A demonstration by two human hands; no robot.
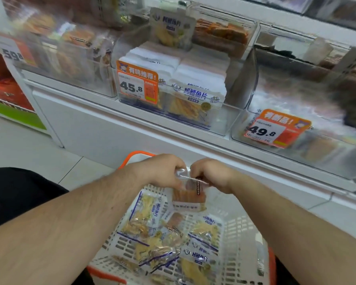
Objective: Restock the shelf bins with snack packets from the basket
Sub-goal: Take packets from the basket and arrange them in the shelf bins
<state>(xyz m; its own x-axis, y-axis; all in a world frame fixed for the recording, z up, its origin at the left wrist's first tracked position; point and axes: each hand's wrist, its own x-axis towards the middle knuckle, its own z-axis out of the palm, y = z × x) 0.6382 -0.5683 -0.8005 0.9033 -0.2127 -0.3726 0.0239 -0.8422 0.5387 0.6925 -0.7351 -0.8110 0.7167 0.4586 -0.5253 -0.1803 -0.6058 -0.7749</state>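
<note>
A white plastic basket with orange handles sits low in front of me, holding several clear snack packets of pale dried fish with blue print. Above it, my left hand and my right hand both grip the top edge of one clear packet of orange-brown strips, which hangs upright between them. On the shelf above, the clear middle bin holds upright rows of the blue-print fish packets behind a 45.8 price tag.
A clear bin at the right carries a 49.8 tag, and a blurred bin at the left holds brownish packets. Behind the middle bin stands a bin of orange packets. The white shelf base meets pale floor tiles.
</note>
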